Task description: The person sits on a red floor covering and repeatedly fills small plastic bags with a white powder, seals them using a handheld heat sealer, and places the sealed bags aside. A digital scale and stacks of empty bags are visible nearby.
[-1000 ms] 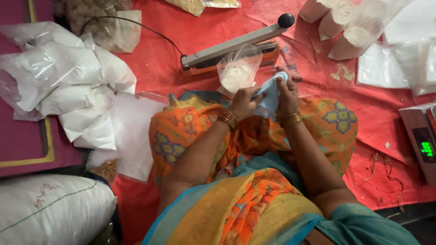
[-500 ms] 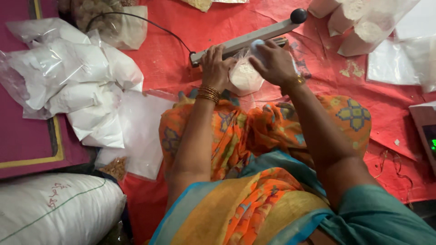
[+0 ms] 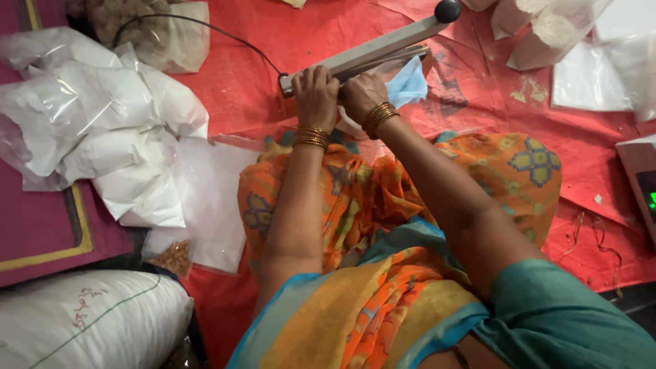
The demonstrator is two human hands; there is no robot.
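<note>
A heap of sealed white packets [image 3: 102, 130] lies on the red sheet [image 3: 239, 82] at left; at centre, the left hand [image 3: 316, 92] curls down over the grey sealer arm [image 3: 372, 49], beside it the right hand [image 3: 362, 96] pinches a clear pouch [image 3: 410, 82] under the bar; a scale [image 3: 642, 191] sits at far right.

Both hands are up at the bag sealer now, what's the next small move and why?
Probably press the sealer arm down. Both the left hand and the right hand rest at its hinge end, the arm looks raised, and a blue cloth lies beside the right hand. The bag itself is hidden behind the hands.
</note>
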